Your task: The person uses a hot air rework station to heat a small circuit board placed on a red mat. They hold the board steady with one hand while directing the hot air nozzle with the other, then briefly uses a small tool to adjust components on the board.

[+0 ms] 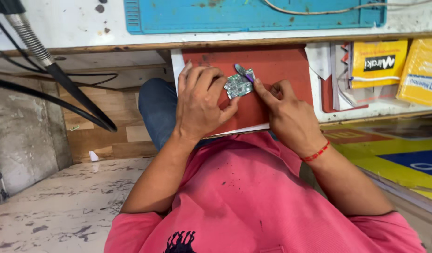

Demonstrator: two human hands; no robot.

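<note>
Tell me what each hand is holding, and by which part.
Left hand pinches the small circuit board by its left edge. Right hand holds a purple-tipped tool near its tip.

The scene is lit brightly and evenly by soft, diffuse light; its source cannot be told. Only faint, soft-edged shadows are cast beneath the left hand (199, 105) and right hand (286, 115) onto the red board (281, 70). Deeper shade is seen under the far worktop (75, 28) edge. Mild glare is shown on the yellow packets (380, 63) at the right. Colours are rendered saturated. The small circuit board (238, 86) is held in reasonable focus, though its fine detail is not resolved. Straight edges are bowed slightly toward the frame borders by the wide lens.
</note>
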